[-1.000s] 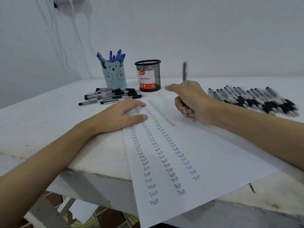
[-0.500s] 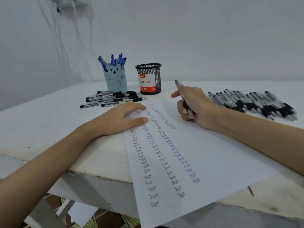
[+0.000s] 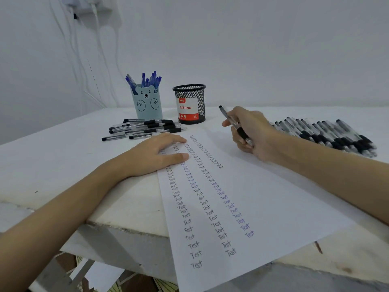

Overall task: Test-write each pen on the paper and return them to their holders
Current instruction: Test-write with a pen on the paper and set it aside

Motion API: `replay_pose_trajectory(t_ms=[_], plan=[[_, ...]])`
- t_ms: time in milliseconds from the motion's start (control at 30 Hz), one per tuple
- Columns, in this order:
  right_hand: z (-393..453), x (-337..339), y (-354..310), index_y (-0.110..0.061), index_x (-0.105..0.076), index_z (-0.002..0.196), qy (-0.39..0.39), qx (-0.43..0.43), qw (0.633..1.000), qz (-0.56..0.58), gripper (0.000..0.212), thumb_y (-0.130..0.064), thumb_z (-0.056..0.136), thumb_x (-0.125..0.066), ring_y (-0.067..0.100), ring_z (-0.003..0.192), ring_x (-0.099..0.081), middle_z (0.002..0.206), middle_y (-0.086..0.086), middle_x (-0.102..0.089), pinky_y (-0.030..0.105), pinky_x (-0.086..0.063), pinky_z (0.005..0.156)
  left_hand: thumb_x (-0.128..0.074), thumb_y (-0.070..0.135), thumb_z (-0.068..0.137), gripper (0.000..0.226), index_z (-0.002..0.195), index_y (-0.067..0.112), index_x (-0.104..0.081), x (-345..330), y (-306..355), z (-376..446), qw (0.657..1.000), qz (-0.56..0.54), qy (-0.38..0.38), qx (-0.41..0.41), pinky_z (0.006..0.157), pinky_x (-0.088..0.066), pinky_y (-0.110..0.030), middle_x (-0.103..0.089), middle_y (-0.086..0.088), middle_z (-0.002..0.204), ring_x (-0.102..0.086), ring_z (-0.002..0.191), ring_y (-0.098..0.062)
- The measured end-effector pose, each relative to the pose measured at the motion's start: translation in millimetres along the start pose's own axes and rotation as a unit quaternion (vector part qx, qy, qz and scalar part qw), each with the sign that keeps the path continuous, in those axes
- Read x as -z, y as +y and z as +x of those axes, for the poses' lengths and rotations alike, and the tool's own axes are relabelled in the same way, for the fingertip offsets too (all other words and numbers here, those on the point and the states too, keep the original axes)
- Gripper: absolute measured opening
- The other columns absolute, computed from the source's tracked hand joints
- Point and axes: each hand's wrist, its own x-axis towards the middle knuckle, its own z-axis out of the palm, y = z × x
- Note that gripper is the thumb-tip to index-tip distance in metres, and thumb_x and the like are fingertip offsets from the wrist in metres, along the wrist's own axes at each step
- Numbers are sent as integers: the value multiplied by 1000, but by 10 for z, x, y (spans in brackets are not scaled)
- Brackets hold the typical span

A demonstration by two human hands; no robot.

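Head view: left hand [image 3: 155, 154] flat on paper [image 3: 263, 207] – stops slips; right hand [image 3: 250, 131] grips pen [image 3: 233, 125], tip down, ready to write.

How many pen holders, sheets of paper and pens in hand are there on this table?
Pen holders: 2, a blue bear cup and a black mesh cup.
Sheets of paper: 1.
Pens in hand: 1, held by the right hand.
Total: 4. The loose pens lying on the table are too bunched to count.

Both forearms bare, no sleeves; hands [image 3: 160, 153] ungloved.
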Motion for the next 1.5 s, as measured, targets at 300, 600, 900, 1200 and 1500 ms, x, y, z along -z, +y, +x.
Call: replay_pose_trajectory(t_ms=[300,600,900,1200,1500], plan=[[325,574,-64,6,-68,83,63,109,918,-377,22,-15,83,-69,17,52,-47,57,7,-54,23,-38,50,-37,82,59,79,129,45,-45,10,-29,15,1000,6,-4,3,114,-25,-36,-42,20,140,-34,131,-4],[362,629,23,0,-66,96,80,129,870,-469,24,-18,81,-69,24,76,-53,66,1,-52,28,-38,65,-38,82,57,80,128,46,-45,25,13,-13,1000,-4,3,11,114,-24,-37,-41,20,140,-34,132,-5],[311,30,-483,-5,-69,85,-27,222,855,-468,20,-22,85,-59,10,45,-52,54,0,-55,19,-42,52,-45,56,85,48,129,35,-50,185,-71,-185,999,-14,39,25,93,-28,-19,-46,20,132,-41,120,0],[489,-982,-162,-8,-57,125,-175,278,755,-568,38,-4,90,-43,24,114,-50,124,6,-56,27,-41,90,-53,50,86,34,114,32,-58,245,-436,-411,995,1,92,48,88,-26,1,-54,17,119,-46,112,2],[610,-1199,-23,-9,-54,101,-82,364,729,-574,11,-7,91,-50,23,106,-43,111,9,-54,31,-39,83,-46,56,79,46,116,31,-56,239,-490,-368,995,12,90,40,95,-28,-15,-52,15,119,-44,113,0]])
